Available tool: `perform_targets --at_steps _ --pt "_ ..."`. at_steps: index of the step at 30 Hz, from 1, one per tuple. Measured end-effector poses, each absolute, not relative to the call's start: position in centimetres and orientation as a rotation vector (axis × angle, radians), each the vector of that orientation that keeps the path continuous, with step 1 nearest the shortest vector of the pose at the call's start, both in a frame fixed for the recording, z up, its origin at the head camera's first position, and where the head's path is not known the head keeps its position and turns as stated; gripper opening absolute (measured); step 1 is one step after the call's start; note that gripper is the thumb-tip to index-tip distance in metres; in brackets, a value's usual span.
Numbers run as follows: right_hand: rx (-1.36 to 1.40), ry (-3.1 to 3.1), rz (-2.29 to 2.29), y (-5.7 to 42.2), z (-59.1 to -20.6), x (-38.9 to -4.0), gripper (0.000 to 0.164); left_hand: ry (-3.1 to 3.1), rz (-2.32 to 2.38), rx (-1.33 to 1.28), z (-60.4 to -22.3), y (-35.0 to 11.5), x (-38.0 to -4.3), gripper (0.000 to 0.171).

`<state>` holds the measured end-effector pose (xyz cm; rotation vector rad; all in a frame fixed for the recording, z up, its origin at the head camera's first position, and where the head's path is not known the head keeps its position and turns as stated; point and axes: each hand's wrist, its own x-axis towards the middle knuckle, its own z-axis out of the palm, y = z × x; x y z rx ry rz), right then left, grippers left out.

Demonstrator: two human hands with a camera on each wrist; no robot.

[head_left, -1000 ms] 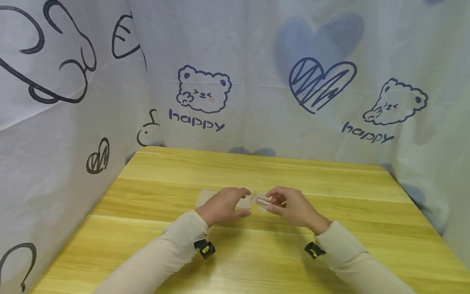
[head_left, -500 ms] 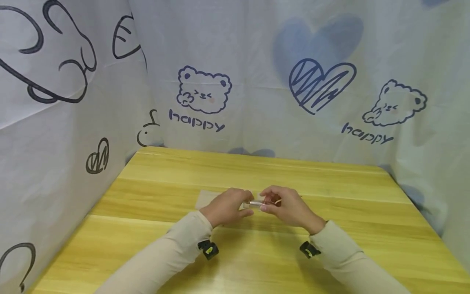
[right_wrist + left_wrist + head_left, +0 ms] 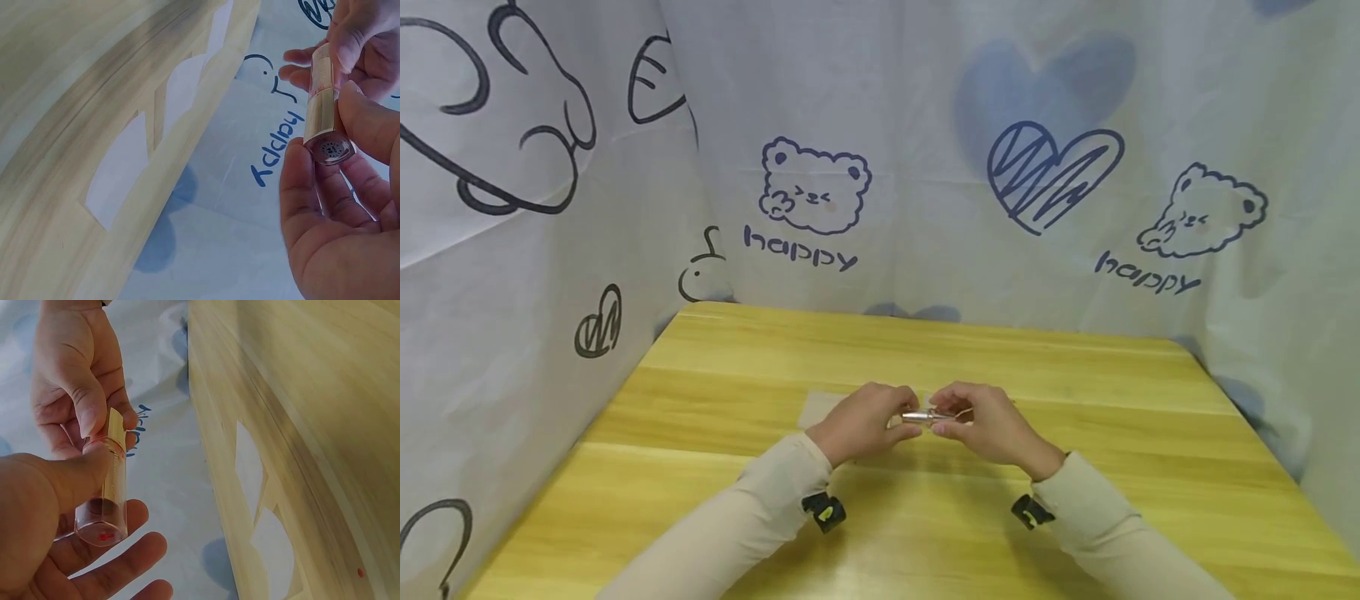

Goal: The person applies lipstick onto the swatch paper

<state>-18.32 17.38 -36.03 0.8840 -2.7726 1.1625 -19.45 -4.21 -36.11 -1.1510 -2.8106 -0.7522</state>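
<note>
A lipstick tube with a clear cap and a gold base lies roughly level between the two hands, above the table. My left hand pinches its clear cap between thumb and fingers. From the other side my right hand grips the gold base. The right wrist view shows a small round label on the base's end. Cap and base meet at a seam between the hands. Fingers hide part of the tube in every view.
White paper pieces lie in a row on the wooden table; in the head view the hands partly cover them. White cloth with drawn bears and hearts hangs behind the table and along its sides.
Earlier, my right hand alone held the lipstick, with my left hand apart from it. The right hand has moved left with the tube, and the left fingers have taken hold of the clear end.
</note>
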Motion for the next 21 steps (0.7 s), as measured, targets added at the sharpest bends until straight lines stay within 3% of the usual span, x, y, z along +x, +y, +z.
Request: perform_targets --at_steps 21 --pt "0.859 -2.806 1.241 17.61 -36.15 -18.14 0.014 -2.781 -0.768 -1.156 -35.92 -4.20 -19.40 0.017"
